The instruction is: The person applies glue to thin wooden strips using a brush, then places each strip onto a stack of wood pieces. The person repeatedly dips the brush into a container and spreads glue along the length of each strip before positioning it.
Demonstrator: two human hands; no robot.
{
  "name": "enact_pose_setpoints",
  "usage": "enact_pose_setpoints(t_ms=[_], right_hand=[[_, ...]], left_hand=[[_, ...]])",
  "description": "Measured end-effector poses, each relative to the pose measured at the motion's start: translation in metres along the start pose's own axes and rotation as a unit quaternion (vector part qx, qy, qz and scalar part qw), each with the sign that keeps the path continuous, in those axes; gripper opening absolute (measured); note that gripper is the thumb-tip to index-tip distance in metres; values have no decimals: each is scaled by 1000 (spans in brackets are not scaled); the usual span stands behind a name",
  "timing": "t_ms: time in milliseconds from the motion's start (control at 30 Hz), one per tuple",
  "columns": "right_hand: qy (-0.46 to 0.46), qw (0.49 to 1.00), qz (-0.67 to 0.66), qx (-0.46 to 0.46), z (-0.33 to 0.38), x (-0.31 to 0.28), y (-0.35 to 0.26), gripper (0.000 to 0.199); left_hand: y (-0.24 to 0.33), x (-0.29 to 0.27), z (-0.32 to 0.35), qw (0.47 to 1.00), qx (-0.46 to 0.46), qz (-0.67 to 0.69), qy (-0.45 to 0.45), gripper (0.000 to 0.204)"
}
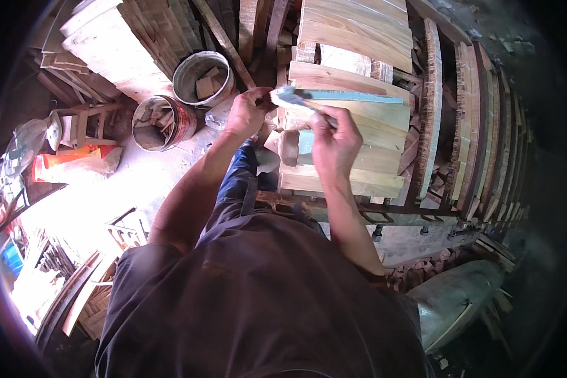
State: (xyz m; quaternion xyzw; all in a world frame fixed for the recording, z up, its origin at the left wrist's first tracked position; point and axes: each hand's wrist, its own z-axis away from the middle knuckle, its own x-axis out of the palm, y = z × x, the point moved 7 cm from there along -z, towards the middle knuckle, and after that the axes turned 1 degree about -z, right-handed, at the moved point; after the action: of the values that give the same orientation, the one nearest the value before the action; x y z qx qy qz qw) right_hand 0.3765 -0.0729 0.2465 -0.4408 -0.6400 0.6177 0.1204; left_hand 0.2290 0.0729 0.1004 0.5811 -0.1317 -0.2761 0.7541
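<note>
My right hand (335, 142) is closed around the thin handle of a brush (310, 104). Its pale, wet-looking head (285, 96) is at the left end of a wooden strip with a light blue coated edge (359, 96). My left hand (248, 112) is at that same end, fingers curled; what they grip is hidden. Pale wooden boards (378, 135) lie side by side under and beyond my right hand. A reddish-brown block (288, 148) sits left of my right wrist, with a pale blue patch (305, 142) beside it.
Two buckets with wood offcuts, a grey one (186, 79) and a reddish one (184, 120), stand left of my left hand. Rows of upright boards (466, 126) fill the right. Below them are metal clamp handles (378, 218) and a bulging plastic sack (460, 296).
</note>
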Motion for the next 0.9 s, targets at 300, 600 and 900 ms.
enact_pose_setpoints(t_ms=[300, 600, 900], right_hand=[[55, 993, -25, 101, -22, -49, 61, 9], [95, 985, 140, 41, -30, -80, 69, 9], [-3, 995, -84, 61, -20, -24, 36, 12]], left_hand=[[31, -2, 25, 982, 67, -177, 16, 38], [21, 11, 15, 993, 67, -90, -19, 32], [17, 0, 20, 997, 34, -72, -12, 28]])
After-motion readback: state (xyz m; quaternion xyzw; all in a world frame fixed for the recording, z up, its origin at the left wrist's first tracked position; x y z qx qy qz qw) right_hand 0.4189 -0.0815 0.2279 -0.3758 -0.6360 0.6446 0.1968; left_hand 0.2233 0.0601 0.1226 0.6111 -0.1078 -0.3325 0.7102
